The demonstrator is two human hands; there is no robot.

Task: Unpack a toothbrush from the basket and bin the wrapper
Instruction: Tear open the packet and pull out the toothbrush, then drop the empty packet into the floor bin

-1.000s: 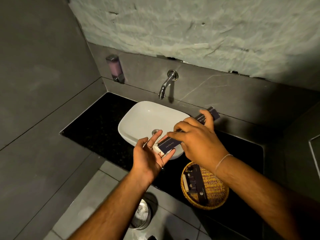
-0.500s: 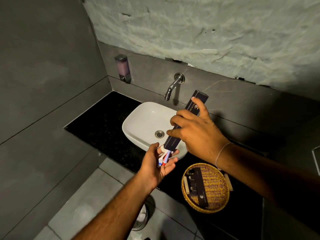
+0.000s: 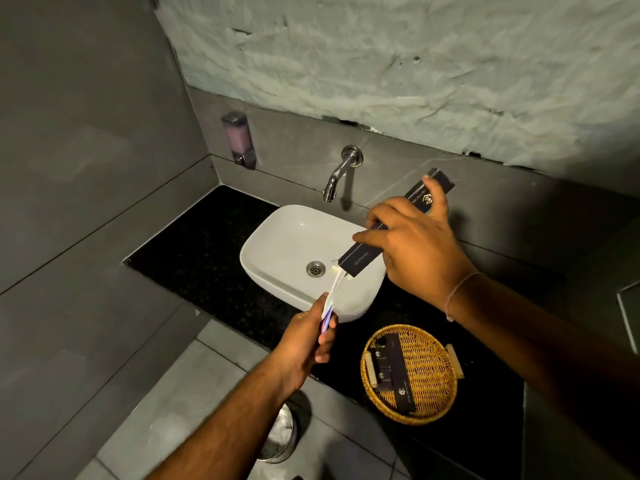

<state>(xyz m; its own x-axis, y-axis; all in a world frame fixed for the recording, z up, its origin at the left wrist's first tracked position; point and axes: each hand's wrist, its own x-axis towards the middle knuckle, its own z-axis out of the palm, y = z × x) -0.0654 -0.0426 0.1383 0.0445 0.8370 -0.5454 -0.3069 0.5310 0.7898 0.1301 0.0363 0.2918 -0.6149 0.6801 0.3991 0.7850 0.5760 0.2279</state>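
A grey-tiled bathroom corner with a rough pale plastered wall holds a black speckled stone counter (image 3: 194, 251) and a glossy white rounded basin (image 3: 287, 237) under a chrome wall tap (image 3: 341, 171). Above the basin, the right hand (image 3: 415, 251) grips a long, slim dark cardboard box (image 3: 394, 225), tilted with its open end down. The left hand (image 3: 304, 344) is closed around the handle of a white toothbrush (image 3: 334, 289), whose far end seems still just inside the box mouth; motion blur hides it. A round woven wicker basket (image 3: 433, 372) on the counter holds more dark boxes. A metal bin (image 3: 280, 438) stands on the floor below.
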